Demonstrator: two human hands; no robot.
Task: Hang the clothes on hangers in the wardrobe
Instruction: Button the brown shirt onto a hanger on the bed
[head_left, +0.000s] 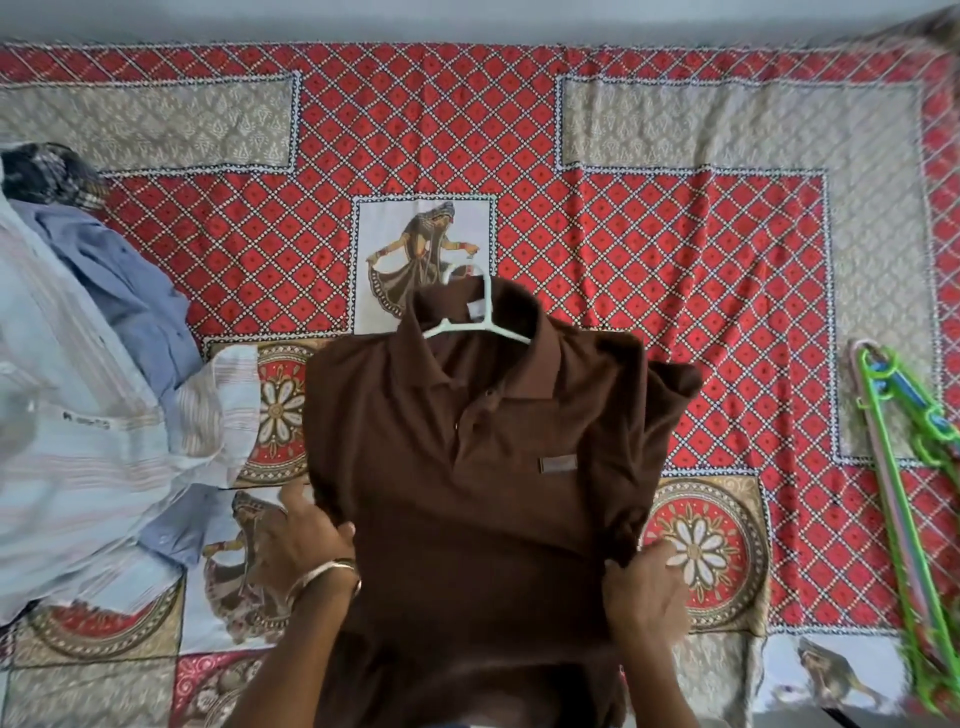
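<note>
The brown shirt (483, 467) lies mid-bed (675, 234), long axis near to far, collar and white hanger (480, 322) pointing far, left hand (298, 540) and right hand (647, 592) gripping its sleeves with curled fingers.

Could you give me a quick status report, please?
Both hands, left and right, gripping brown shirt. White hanger inside collar. Nothing in the way.

Left hand (296, 540) and right hand (647, 592), both bare. Forearms unsleeved. A thin metal bangle (327, 569) circles the left wrist.
</note>
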